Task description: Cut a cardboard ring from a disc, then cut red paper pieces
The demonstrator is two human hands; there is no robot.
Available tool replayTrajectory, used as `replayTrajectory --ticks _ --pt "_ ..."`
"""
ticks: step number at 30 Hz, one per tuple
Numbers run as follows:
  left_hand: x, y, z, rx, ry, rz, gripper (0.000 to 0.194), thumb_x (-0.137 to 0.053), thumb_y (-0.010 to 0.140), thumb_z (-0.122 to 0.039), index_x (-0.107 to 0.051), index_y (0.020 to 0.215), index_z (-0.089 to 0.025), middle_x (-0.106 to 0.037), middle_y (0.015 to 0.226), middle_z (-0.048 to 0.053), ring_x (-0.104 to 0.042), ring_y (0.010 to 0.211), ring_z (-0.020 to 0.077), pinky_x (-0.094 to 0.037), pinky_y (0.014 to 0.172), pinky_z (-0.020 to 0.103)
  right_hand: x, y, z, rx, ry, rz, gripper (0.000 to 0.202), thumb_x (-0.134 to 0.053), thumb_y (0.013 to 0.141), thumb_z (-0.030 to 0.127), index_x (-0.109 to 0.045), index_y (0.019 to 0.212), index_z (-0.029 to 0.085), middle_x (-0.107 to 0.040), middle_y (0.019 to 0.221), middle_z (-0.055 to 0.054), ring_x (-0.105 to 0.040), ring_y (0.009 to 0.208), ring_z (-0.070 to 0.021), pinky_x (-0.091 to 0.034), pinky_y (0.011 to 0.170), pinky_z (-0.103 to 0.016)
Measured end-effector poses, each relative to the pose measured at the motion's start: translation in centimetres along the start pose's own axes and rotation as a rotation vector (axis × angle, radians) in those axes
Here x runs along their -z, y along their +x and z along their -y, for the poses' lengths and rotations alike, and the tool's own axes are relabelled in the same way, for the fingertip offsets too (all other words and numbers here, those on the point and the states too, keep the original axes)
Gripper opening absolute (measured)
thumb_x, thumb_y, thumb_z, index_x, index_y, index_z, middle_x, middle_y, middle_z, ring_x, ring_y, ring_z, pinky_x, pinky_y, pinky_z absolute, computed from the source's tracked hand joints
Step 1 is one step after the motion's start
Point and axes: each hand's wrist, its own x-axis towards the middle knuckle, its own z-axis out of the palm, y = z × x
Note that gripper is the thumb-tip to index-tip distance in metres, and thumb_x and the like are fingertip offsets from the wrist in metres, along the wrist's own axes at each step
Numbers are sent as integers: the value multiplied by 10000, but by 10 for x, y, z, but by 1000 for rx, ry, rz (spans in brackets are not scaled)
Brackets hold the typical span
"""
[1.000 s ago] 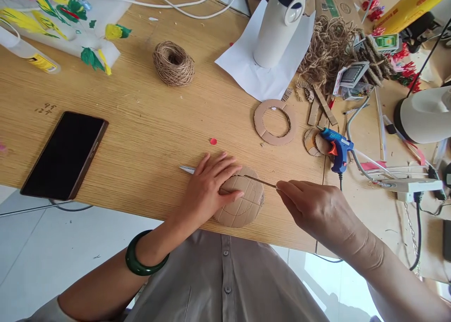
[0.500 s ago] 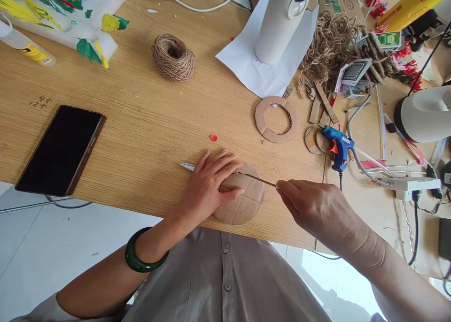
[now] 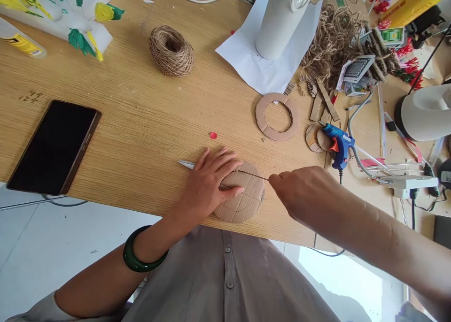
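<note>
Cardboard disc (image 3: 251, 196): left hand (image 3: 208, 183) flat across its left side, thumb wide — right hand (image 3: 299, 190), right of it, fingers gripping thin tool (image 3: 260, 176).

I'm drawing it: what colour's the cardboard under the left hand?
Light brown cardboard, clearest in the head view.

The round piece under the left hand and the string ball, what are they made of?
The round piece looks like matte brown cardboard: straight lines cross it and its edge is rough. The string ball seems to be dull plant fibre, maybe jute, judging by its coarse brown strands.
</note>
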Motion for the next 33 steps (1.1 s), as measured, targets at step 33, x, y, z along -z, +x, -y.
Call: replayTrajectory --ticks 33 --pt "-2 0 2 -13 15 2 465 -668 874 -443 -573 1289 -254 -589 1406 39 -446 1388 258 -220 1211 503 -50 -26 -4 -82 128 -424 241 -423 857 70 -533 667 168 -414 521 35 -251 486 -104 -127 489 -268"
